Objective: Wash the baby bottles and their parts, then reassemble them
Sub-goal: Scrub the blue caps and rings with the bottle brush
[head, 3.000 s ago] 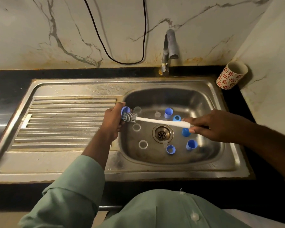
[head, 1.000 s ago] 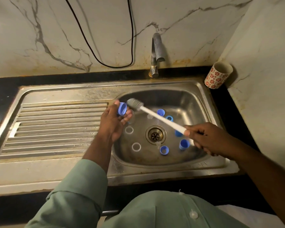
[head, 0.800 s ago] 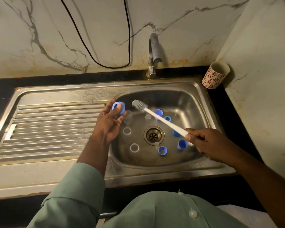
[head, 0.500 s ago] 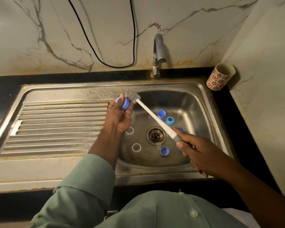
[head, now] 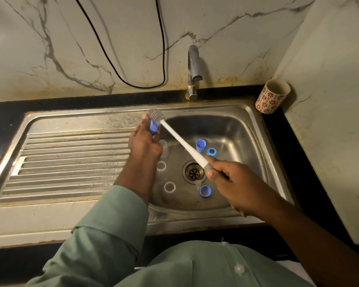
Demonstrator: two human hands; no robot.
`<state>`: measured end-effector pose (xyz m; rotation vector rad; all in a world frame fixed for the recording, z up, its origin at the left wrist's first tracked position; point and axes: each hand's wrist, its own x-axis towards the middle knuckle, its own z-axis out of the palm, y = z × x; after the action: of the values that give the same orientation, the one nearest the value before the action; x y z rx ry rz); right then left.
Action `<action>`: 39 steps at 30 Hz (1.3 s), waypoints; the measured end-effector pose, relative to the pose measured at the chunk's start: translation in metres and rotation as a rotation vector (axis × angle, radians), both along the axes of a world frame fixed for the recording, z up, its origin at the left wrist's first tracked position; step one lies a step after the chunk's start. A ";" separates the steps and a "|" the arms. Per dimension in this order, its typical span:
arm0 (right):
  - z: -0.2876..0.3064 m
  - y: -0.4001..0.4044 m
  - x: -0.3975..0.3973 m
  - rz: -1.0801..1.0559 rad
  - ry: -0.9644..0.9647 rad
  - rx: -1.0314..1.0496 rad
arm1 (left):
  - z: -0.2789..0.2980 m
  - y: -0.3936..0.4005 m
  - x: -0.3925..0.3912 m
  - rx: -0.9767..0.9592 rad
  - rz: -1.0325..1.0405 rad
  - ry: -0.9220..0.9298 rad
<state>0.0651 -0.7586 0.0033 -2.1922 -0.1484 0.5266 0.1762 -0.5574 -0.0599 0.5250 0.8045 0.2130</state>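
Sink basin [head: 232, 123], stainless steel, set in a black tabletop [head: 278, 129], holding loose parts around the drain [head: 194, 172]: a blue cap [head: 200, 145], two blue rings [head: 211, 151] [head: 205, 191] and two clear rings [head: 161, 166] [head: 169, 187]. Left hand [head: 144, 141], above the basin's left rim, its grip closed around a blue bottle ring [head: 153, 126]. Right hand [head: 232, 183], grip closed on the handle of a white bottle brush [head: 182, 141], whose grey bristle head touches that ring.
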 end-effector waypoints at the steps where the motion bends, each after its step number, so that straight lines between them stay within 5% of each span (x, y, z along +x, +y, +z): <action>1: 0.002 0.002 0.004 -0.028 0.005 -0.006 | 0.001 -0.004 0.000 0.030 -0.050 0.003; 7: 0.016 0.008 0.001 0.061 -0.094 -0.135 | 0.010 0.000 0.002 0.000 0.063 -0.048; 11: 0.023 0.016 0.009 0.049 -0.089 -0.204 | 0.011 -0.013 -0.001 0.015 -0.117 -0.013; 22: 0.045 0.009 0.003 0.252 -0.239 -0.502 | 0.005 -0.001 0.002 -0.135 -0.081 0.038; 39: 0.047 0.013 0.002 0.283 -0.291 -0.636 | 0.005 -0.005 -0.006 -0.048 -0.206 0.084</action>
<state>0.0671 -0.7452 0.0503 -2.8899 -0.5108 0.4430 0.1702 -0.5628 -0.0544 0.5705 0.8292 -0.0185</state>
